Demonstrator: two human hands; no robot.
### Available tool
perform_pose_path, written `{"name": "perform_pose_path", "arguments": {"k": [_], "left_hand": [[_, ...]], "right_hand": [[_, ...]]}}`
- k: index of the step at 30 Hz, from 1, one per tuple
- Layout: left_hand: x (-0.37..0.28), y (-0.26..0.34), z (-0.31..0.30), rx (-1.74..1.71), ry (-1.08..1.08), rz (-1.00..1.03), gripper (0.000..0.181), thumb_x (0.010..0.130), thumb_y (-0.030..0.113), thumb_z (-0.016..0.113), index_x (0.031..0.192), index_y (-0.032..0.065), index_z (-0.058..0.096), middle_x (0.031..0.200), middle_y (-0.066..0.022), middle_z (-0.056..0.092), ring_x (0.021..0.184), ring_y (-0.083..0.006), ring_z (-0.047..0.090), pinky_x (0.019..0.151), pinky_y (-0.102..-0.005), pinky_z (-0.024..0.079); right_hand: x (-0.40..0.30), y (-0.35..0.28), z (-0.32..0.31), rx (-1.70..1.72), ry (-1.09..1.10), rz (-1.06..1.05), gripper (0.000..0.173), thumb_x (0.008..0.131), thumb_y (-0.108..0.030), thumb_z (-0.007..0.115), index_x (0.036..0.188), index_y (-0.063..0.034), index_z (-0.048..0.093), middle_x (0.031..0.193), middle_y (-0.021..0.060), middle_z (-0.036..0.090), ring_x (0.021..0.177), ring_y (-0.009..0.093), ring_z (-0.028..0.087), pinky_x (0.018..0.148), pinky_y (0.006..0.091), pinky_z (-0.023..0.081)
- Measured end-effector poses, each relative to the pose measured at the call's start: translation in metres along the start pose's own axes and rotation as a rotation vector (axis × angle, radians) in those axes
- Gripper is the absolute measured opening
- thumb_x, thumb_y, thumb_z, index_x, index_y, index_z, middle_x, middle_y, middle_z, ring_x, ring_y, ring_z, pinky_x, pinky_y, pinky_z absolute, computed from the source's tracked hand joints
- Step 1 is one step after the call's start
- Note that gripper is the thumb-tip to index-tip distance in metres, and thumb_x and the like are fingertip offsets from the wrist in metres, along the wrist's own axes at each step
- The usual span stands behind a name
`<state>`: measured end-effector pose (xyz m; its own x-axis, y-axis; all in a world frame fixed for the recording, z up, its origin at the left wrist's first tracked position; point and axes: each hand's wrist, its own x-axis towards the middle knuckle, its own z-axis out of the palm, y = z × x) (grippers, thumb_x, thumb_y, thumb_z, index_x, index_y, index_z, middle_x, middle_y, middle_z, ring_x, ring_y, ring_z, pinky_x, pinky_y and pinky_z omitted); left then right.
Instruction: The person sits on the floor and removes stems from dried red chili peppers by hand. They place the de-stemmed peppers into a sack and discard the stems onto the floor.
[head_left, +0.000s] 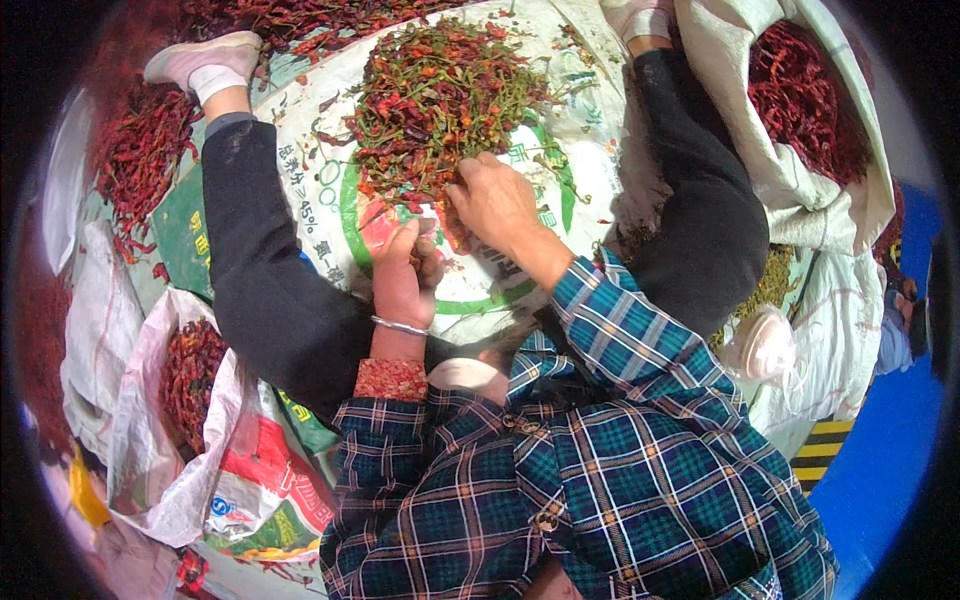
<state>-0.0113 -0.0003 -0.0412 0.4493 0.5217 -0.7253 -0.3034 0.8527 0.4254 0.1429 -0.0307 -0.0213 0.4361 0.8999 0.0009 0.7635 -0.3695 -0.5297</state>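
A heap of dried red chili peppers mixed with green stems (450, 97) lies before me on a flattened white woven sack (315, 247), which bears green and black print. My right hand (499, 202) is at the heap's near edge, fingers bent down against the peppers. Whether something is pinched in its fingertips is hidden. Closer to my body, my left hand (409, 266) is held over the sack's printed middle with its thumb up and fingers curled. A metal bangle (400, 325) circles that wrist. I cannot make out what, if anything, its fingers hold.
My legs stretch out on both sides of the sack. An open white sack of red chilies (802, 105) stands at the right, and another open sack (191, 382) at the left. Loose chilies (142, 157) lie beyond my left leg. A pale lidded cup (761, 345) is near my right knee.
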Motion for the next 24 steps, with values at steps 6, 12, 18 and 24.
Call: {"name": "perform_pose_path", "arguments": {"k": [6,12,18,24], "left_hand": [[-0.005,0.004,0.005,-0.024,-0.061,0.013,0.016,0.089,0.02,0.052,0.088,0.0052,0.057,0.063,0.0021,0.048,0.045,-0.0076,0.042,0.039,-0.0203,0.03],[-0.013,0.004,0.018,0.064,-0.104,0.063,0.019,0.091,0.021,0.05,0.092,0.0032,0.057,0.066,0.0014,0.049,0.047,-0.0065,0.043,0.041,-0.0198,0.032],[-0.021,0.007,0.016,0.158,-0.28,0.131,0.025,0.094,0.023,0.045,0.103,0.0014,0.054,0.072,-0.0009,0.05,0.055,-0.007,0.042,0.047,-0.02,0.03],[-0.024,-0.001,0.018,0.177,-0.371,0.096,0.018,0.092,0.019,0.05,0.097,0.002,0.054,0.068,0.0002,0.05,0.052,-0.0049,0.041,0.045,-0.0181,0.028]], "right_hand": [[0.009,0.027,-0.014,1.141,-0.355,0.666,0.009,0.086,-0.01,0.059,0.086,-0.0016,0.062,0.077,0.003,0.063,0.06,0.005,0.053,0.051,0.0188,0.042],[-0.02,0.03,-0.045,1.499,-0.574,0.654,0.015,0.084,-0.013,0.061,0.091,-0.0003,0.06,0.079,0.0089,0.062,0.055,0.01,0.053,0.048,0.0223,0.043],[-0.03,0.016,-0.051,1.522,-0.645,0.423,0.025,0.084,-0.012,0.061,0.104,0.0024,0.056,0.076,0.0077,0.062,0.051,0.005,0.048,0.044,0.0158,0.036],[-0.038,0.01,-0.044,1.324,-0.684,0.453,0.025,0.08,-0.011,0.065,0.101,0.0012,0.058,0.067,0.0059,0.061,0.048,0.006,0.049,0.04,0.0172,0.035]]}}
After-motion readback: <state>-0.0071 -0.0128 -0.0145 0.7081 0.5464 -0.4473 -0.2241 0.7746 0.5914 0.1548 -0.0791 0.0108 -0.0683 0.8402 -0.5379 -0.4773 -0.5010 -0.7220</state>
